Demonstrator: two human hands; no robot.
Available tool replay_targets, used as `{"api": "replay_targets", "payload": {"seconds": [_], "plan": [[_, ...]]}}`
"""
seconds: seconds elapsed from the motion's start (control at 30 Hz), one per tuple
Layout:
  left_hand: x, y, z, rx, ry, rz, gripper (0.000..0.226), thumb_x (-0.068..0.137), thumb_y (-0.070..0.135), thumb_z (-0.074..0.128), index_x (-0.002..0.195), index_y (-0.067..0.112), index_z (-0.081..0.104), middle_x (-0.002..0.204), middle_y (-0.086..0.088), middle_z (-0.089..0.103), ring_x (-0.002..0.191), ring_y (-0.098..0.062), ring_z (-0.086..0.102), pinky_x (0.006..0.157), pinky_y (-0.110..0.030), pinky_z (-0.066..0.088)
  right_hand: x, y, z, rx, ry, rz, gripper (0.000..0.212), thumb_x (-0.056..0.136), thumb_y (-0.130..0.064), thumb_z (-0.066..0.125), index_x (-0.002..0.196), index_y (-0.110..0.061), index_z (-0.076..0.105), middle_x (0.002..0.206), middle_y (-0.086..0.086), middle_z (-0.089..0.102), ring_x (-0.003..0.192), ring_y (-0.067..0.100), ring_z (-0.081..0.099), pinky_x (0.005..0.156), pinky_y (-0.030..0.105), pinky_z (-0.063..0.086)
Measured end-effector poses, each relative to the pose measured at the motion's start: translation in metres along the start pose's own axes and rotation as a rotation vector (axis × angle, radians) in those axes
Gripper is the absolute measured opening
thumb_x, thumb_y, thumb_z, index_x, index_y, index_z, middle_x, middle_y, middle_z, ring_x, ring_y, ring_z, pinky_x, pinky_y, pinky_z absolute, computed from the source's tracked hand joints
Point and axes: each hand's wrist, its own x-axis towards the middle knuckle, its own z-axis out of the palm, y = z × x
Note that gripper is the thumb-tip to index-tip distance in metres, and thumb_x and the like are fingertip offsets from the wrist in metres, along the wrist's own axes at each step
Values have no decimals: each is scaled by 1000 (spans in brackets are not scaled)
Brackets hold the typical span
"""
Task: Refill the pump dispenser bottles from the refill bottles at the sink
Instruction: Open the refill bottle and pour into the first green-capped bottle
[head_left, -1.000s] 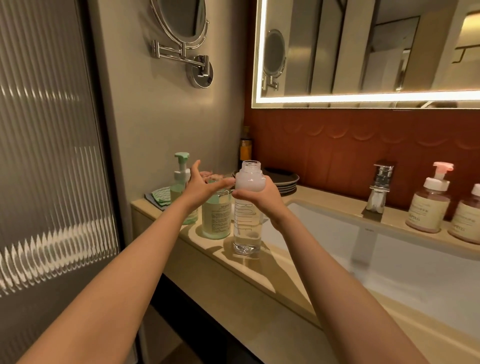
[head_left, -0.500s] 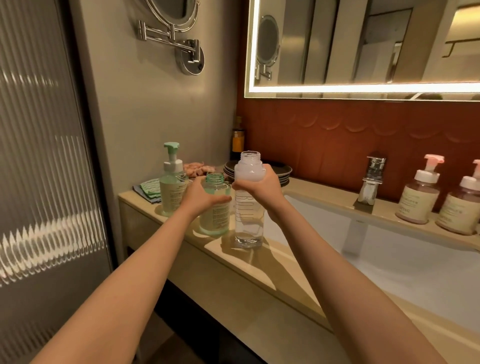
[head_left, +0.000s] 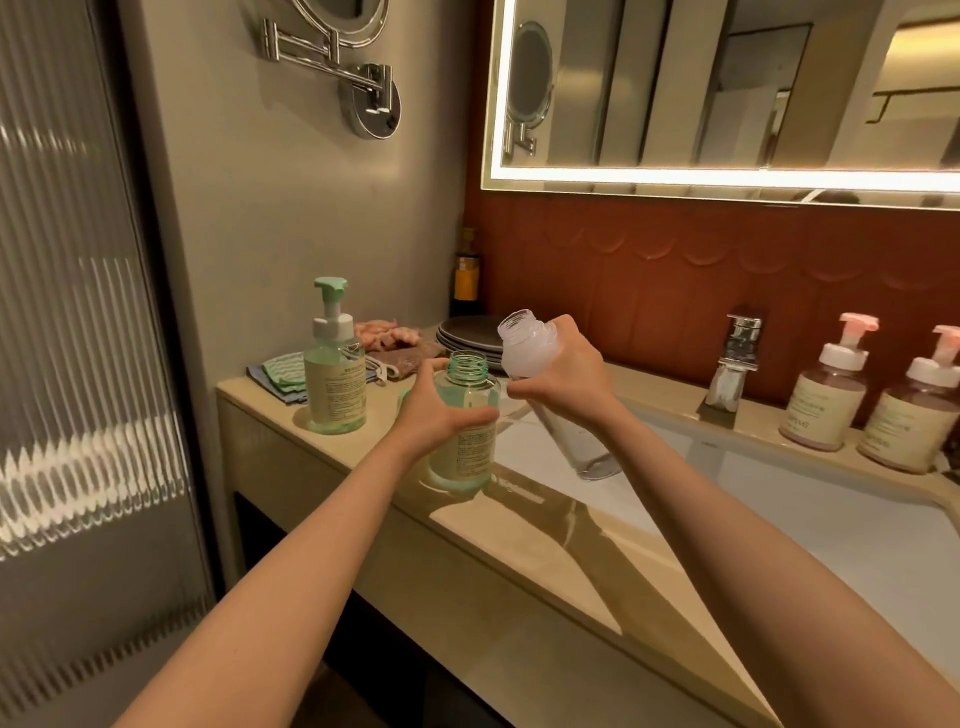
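My left hand (head_left: 435, 413) grips an uncapped green dispenser bottle (head_left: 464, 441) that stands on the beige counter (head_left: 519, 551), its threaded mouth open. My right hand (head_left: 563, 382) holds a clear refill bottle (head_left: 524, 348) lifted off the counter and tilted left, its open neck just above and to the right of the green bottle's mouth. A second green bottle (head_left: 335, 371) with its pump fitted stands further left. Two pink-pump bottles (head_left: 826, 397) (head_left: 914, 415) stand at the right behind the sink.
The white sink basin (head_left: 779, 499) lies under the refill bottle's base, with a chrome tap (head_left: 735, 364) behind. Dark plates (head_left: 467, 332), folded cloths (head_left: 278, 374) and a dark bottle (head_left: 467, 275) sit in the back corner. A ribbed glass panel (head_left: 78, 312) stands left.
The refill bottle stood upright on the counter; my right hand has lifted and tipped it toward the green bottle. My left hand closed around the green bottle's body.
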Motion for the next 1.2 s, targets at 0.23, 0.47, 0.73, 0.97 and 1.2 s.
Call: {"api": "replay_targets", "payload": {"seconds": [0.23,0.47,0.73,0.97,1.2], "plan": [[1,-6,2,-15,13,10,76,66,25,82,122,27,32,120,0,53,112,-20,52,98,-42,43,6,-1,3,-260,-4,-63,59,54,-30,80,96,-16,41,91,-1,54,83,24,51,67,35,42],[2,-7,1,6,12,13,72,65,28,82,115,30,30,114,3,52,109,-20,53,95,-40,45,8,-7,10,-424,-21,-99,62,53,-36,82,95,-19,39,98,0,54,87,22,49,71,34,37],[0,-8,4,18,45,17,72,66,32,82,112,33,27,119,0,52,111,-23,52,96,-45,44,9,-13,8,-522,-39,-126,65,56,-35,82,106,-17,43,102,0,53,94,23,51,74,33,37],[-1,-7,4,41,48,7,74,63,38,82,111,36,25,117,0,51,113,-25,51,98,-48,42,11,-16,4,-589,-52,-147,67,56,-36,82,106,-18,42,104,1,54,94,23,51,75,34,38],[-2,-6,5,30,60,7,73,66,34,81,112,34,26,122,-4,52,112,-24,50,98,-47,43,10,-17,5,-624,-43,-158,70,58,-37,82,113,-17,42,109,1,53,100,23,49,81,36,38]]}}
